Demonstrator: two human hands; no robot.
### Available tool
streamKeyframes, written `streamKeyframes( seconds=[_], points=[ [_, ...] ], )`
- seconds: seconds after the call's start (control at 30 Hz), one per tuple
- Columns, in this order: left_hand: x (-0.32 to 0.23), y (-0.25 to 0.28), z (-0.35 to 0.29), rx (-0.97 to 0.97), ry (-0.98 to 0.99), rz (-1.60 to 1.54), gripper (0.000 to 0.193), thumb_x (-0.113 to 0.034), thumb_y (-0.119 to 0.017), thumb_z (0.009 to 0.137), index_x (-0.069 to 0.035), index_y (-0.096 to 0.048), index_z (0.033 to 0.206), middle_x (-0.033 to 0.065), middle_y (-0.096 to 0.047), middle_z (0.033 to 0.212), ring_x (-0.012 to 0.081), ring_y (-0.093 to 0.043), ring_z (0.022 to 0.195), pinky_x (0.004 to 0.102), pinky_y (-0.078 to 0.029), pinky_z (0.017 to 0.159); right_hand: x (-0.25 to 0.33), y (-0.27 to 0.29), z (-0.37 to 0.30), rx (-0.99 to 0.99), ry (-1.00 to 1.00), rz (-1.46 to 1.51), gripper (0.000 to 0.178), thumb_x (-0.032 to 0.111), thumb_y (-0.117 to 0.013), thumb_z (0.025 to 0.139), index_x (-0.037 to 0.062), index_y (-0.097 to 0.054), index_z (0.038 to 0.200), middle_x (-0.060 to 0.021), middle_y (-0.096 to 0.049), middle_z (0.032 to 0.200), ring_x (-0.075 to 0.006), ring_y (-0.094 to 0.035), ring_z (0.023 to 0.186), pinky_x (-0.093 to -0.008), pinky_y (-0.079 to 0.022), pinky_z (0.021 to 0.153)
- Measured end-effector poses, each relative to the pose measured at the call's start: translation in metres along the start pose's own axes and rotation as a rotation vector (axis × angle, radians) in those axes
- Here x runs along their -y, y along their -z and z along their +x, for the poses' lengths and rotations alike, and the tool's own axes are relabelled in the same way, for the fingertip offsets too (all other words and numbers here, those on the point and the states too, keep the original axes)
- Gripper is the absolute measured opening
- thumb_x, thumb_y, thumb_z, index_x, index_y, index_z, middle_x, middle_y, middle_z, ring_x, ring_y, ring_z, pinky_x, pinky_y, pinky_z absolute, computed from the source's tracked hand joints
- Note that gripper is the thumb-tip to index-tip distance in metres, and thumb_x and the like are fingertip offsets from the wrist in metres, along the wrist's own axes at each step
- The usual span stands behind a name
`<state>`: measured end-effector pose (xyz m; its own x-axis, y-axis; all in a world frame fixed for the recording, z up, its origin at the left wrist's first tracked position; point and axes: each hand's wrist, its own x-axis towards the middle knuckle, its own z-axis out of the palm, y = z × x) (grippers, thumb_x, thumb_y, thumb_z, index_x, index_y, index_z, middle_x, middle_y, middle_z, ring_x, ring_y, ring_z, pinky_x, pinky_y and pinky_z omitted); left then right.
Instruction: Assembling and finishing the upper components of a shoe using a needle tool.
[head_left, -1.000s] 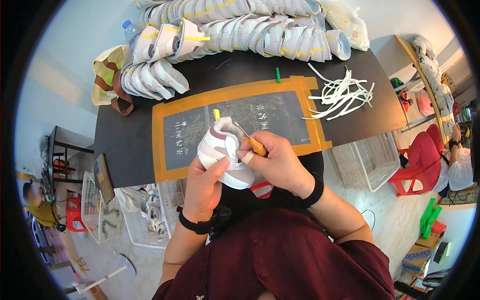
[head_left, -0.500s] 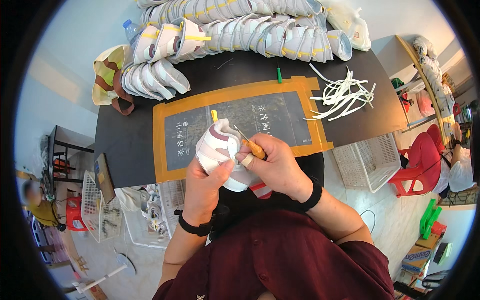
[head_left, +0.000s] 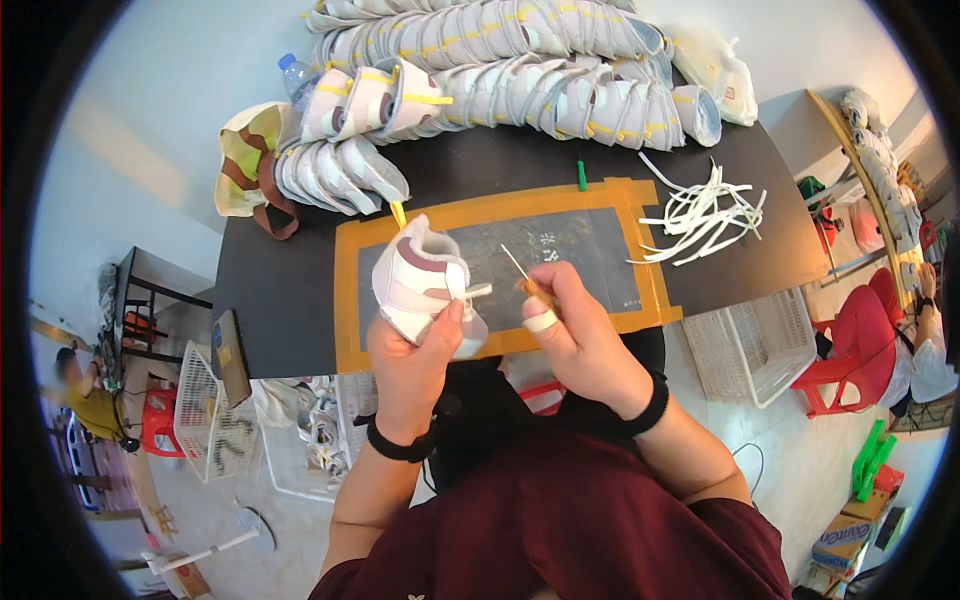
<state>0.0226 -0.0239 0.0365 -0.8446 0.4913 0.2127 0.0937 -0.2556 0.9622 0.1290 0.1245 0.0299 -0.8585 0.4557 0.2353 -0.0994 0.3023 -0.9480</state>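
right hand (head_left: pixel 585 350) has backed off from the shoe upper (head_left: pixel 412 275) since the earlier frame, taking the awl-like tool (head_left: pixel 541 294) with it; a short white lace end (head_left: pixel 479 291) now sticks out by our left thumb, and our whole view of the table (head_left: pixel 275 320) has shifted a bit right and down. hands are apart: our left hand (head_left: pixel 408 362) is clamped on the upper's side, thumb on the near face, and our right is closed round the tool's orange-brown handle, its thin metal shaft pointing up and left, clear of the upper. the upper itself is held up over the left part of the taped dark sheet (head_left: pixel 500 280), tilted, opening facing up and right, yellow pull tab (head_left: pixel 398 214) at its top. we've got a pale wrap (head_left: pixel 541 321) on the right thumb and dark bands on both wrists. on the table: loose pile of white laces (head_left: pixel 705 215) at right, small green-handled tool (head_left: pixel 581 176) just beyond the orange tape border (head_left: pixel 347 300), rows of nested uppers (head_left: pixel 540 95) along the back, fabric bag (head_left: pixel 240 160) at the left end. white crate (head_left: pixel 745 345) sits below the table's right end, near a red stool (head_left: pixel 828 380) with a co-worker on it
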Motion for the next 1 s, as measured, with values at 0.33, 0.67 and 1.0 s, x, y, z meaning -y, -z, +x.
streamKeyframes(
  seconds=[0.33, 0.67, 1.0],
  points=[
    [0.036, 0.009, 0.017, 0.021, 0.154, 0.023, 0.016, -0.004, -0.065, 0.09, -0.002, -0.065, 0.106, -0.0002, -0.066, 0.095, 0.006, -0.059, 0.083, 0.0242, -0.048, 0.072, -0.021, -0.012, -0.001, 0.221, -0.227, 0.111, 0.015, 0.016, -0.048, 0.101, 0.0045, -0.055, 0.109, -0.0101, -0.059, 0.076, -0.0202, -0.06, 0.068, -0.0331, -0.048, 0.066],
    [0.036, 0.005, 0.021, 0.057, 0.189, 0.026, 0.016, -0.005, -0.065, 0.09, -0.002, -0.066, 0.105, -0.0005, -0.066, 0.095, 0.0053, -0.058, 0.083, 0.0239, -0.048, 0.072, -0.023, -0.009, 0.001, 0.237, -0.267, 0.12, 0.017, 0.018, -0.047, 0.102, 0.0047, -0.055, 0.109, -0.0083, -0.058, 0.072, -0.0169, -0.059, 0.065, -0.0322, -0.048, 0.062],
    [0.036, 0.004, 0.022, 0.049, 0.212, 0.076, 0.017, -0.006, -0.066, 0.089, -0.002, -0.066, 0.106, -0.0002, -0.066, 0.095, 0.0052, -0.058, 0.083, 0.0239, -0.048, 0.072, -0.027, -0.004, 0.004, 0.248, -0.18, -0.012, 0.016, 0.017, -0.049, 0.099, 0.0045, -0.055, 0.107, -0.0149, -0.062, 0.078, -0.029, -0.064, 0.072, -0.0382, -0.049, 0.067]
  ],
)
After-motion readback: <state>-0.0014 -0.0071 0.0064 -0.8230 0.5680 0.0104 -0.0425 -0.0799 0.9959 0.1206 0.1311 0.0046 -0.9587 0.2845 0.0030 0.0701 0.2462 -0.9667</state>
